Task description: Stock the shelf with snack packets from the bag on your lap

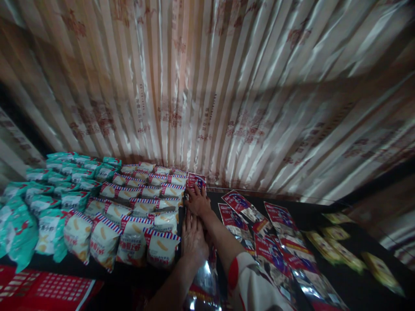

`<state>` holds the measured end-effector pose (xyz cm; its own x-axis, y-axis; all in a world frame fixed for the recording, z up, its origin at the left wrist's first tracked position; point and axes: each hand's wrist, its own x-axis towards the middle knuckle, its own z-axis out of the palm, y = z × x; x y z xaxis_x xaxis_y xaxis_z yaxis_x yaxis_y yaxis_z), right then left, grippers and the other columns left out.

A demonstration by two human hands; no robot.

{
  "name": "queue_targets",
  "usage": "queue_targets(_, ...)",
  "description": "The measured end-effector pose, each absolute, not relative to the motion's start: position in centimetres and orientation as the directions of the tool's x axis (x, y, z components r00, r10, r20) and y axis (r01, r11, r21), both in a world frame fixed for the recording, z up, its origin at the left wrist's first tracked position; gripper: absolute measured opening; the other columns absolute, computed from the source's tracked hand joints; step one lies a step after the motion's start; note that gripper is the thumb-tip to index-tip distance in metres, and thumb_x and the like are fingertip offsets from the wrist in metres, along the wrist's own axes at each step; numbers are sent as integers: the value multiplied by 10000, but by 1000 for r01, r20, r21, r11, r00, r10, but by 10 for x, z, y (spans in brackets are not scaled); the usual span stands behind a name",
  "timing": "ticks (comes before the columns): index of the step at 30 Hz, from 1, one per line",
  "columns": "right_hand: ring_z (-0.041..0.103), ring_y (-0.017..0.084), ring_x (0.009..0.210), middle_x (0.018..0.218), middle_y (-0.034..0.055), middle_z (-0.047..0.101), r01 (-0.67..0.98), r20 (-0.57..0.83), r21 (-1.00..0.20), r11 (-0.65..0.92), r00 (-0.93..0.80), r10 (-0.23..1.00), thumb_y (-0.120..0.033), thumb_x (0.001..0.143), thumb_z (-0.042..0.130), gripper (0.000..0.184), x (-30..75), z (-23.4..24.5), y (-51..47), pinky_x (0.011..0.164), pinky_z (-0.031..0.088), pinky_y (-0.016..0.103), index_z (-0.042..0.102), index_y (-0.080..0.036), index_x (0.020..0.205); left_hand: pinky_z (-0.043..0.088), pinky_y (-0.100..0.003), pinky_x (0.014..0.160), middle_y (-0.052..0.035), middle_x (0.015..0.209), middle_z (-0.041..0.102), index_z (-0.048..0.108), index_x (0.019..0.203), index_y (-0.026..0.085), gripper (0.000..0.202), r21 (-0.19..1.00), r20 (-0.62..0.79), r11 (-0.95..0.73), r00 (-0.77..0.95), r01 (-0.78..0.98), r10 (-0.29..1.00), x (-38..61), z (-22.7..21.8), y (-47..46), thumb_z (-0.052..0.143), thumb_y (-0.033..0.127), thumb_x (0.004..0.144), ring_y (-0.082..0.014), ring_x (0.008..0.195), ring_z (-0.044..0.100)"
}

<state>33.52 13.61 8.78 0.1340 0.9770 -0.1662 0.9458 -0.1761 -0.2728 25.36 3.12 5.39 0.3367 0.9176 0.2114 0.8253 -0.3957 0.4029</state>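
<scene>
Lying partly under the right grip [197, 202], flat and wide, a red packet [196, 180]; left grip [193, 239] flat just behind

Hands: two, a left hand [193, 242] and a right hand [198, 202].
White bags [132, 242]: about twenty, just left of the hands, in five rows of roughly four; the back rows blur.
Green bags [42, 203]: more than a dozen, farther left of the hands; too crowded and blurred for an exact count.
Red packets [240, 203]: one at the right hand's fingertips, at least six more to the right of the hands; they overlap, so the total is unsure.
Yellow packets [346, 255]: five, well right of the hands.
Silver packet [204, 280]: one, below the left hand.
Red sheet [48, 289]: one, well left of the left hand.
</scene>
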Motion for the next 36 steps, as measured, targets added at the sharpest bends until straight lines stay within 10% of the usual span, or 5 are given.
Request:
queue_targets(20, 73, 341, 1405, 1553, -9, 151, 941, -224, -267, -207, 148, 963, -557, 786, 468, 638, 338, 81, 143, 1038, 190, 592, 323, -396, 1386, 315, -420, 1070, -147, 1406, 437, 434, 1339, 91, 534, 359, 250, -417, 345, 835, 905, 253, 48, 33, 426, 330, 861, -292, 1341, 313)
queue_targets(36, 8, 284, 1425, 1544, 56, 185, 933, 91, -346, -103, 143, 986, -527, 883, 381, 557, 338, 97, 128, 1093, 41, 572, 362, -313, 1396, 293, -445, 1093, -150, 1433, 401, 420, 1356, 93, 561, 383, 239, -418, 349, 823, 906, 255, 57, 32, 396, 382, 875, -298, 1349, 314)
